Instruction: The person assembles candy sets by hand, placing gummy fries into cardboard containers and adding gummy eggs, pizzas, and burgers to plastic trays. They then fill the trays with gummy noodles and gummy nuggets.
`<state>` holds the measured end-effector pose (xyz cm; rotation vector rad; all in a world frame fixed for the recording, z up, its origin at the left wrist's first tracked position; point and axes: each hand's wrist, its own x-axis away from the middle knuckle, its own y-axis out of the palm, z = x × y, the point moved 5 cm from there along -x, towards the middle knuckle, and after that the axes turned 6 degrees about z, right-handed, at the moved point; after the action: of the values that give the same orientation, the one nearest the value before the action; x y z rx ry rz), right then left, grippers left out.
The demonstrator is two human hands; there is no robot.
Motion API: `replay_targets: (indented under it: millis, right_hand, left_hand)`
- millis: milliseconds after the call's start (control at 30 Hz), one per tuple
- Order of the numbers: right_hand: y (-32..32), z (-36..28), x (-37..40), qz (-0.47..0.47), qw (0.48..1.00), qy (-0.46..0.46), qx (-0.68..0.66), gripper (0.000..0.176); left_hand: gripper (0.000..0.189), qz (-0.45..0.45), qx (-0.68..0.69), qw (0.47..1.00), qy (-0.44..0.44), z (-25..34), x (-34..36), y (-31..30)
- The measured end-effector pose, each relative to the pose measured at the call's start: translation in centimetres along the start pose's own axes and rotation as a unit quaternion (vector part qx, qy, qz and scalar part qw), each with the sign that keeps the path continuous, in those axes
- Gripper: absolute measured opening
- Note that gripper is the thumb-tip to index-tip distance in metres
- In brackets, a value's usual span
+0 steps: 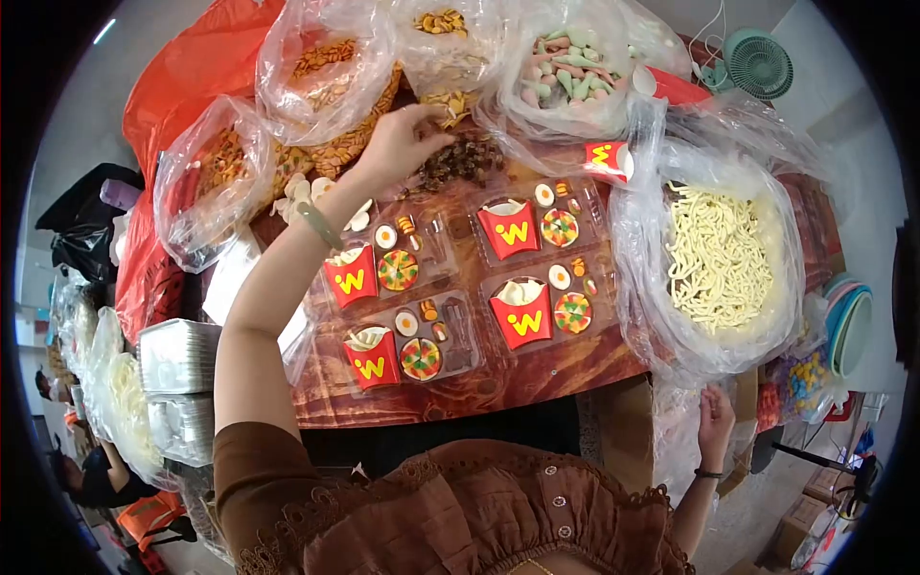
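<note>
My left hand (410, 142), with a bangle on the wrist, reaches to the far side of the table. Its thumb and fingers are apart, and the fingertips are at small yellow pieces (450, 107) in a clear bag. Below it lies a pile of small dark brown pieces (462, 161). My right hand (716, 422) is low on the right, beside a cardboard box and clear plastic, with fingers curled together; what they hold, if anything, is hidden. Several clear trays (460, 331) hold miniature foods: red fries boxes (522, 311), egg halves (406, 323) and round pizzas (421, 358).
Clear bags hold pale noodle-like strands (719, 259), pink and green pieces (572, 77) and orange pieces (324, 59). A red fries box (608, 159) lies near the noodle bag. Stacked clear trays (178, 356) stand left. A green fan (757, 63) is behind; people are at far left.
</note>
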<state>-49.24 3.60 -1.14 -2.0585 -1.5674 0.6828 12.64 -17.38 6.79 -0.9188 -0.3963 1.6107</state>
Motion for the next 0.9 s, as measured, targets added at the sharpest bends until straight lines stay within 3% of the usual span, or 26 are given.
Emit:
replay_targets:
  millis: [67,133,200,267,433,500,567,700,767,800,833,867,900]
  right_hand:
    - [1.6,-5.3,-0.9,-0.046,0.998,-0.027,0.027,0.025]
    - [2.7,-7.8,-1.0,-0.070,0.995,-0.055,0.033,0.025]
    - [3.7,-9.1,-0.5,-0.099,0.992,-0.069,0.034,0.026]
    - [4.5,-8.6,0.1,-0.107,0.992,-0.067,0.027,0.025]
    - [5.7,-6.6,0.7,-0.149,0.988,-0.033,0.033,0.021]
    - [5.9,-7.9,0.9,-0.158,0.984,-0.074,0.046,0.019]
    - [5.6,-7.9,0.9,-0.158,0.984,-0.068,0.041,0.019]
    - [5.8,-8.6,0.9,-0.165,0.983,-0.064,0.039,0.020]
    - [6.1,-8.4,1.0,-0.165,0.983,-0.069,0.038,0.020]
    - [6.1,-8.3,1.1,-0.165,0.983,-0.069,0.039,0.020]
    - [6.1,-8.6,1.3,-0.164,0.983,-0.069,0.038,0.020]
    - [6.2,-9.4,1.4,-0.163,0.983,-0.080,0.037,0.020]
    - [6.4,-10.1,1.6,-0.163,0.982,-0.092,0.036,0.019]
  left_hand:
    - [0.054,0.029,-0.096,0.988,0.122,-2.3,1.2,2.4]
    - [0.056,-0.020,-0.149,0.983,0.109,-4.7,1.4,4.9]
    - [0.051,0.009,-0.166,0.977,0.136,-4.5,1.5,5.5]
    - [0.044,-0.029,-0.239,0.958,0.158,-4.1,1.4,5.9]
    - [0.034,-0.006,-0.205,0.947,0.248,-5.1,1.2,6.4]
    - [0.031,-0.007,-0.201,0.941,0.271,-4.8,1.2,6.5]
    - [0.029,0.083,-0.124,0.963,0.226,-3.5,1.2,4.4]
    - [0.027,0.139,-0.033,0.983,0.120,-3.2,1.1,2.4]
    - [0.029,0.188,-0.036,0.971,0.141,-2.0,1.1,1.2]
    - [0.032,0.208,0.048,0.976,-0.044,-3.3,0.8,0.8]
    - [0.036,0.219,0.130,0.940,-0.227,-4.3,1.1,0.9]
    - [0.038,0.231,0.432,0.811,-0.319,-4.9,1.4,2.2]
    - [0.038,0.232,0.432,0.811,-0.318,-6.4,1.5,2.3]
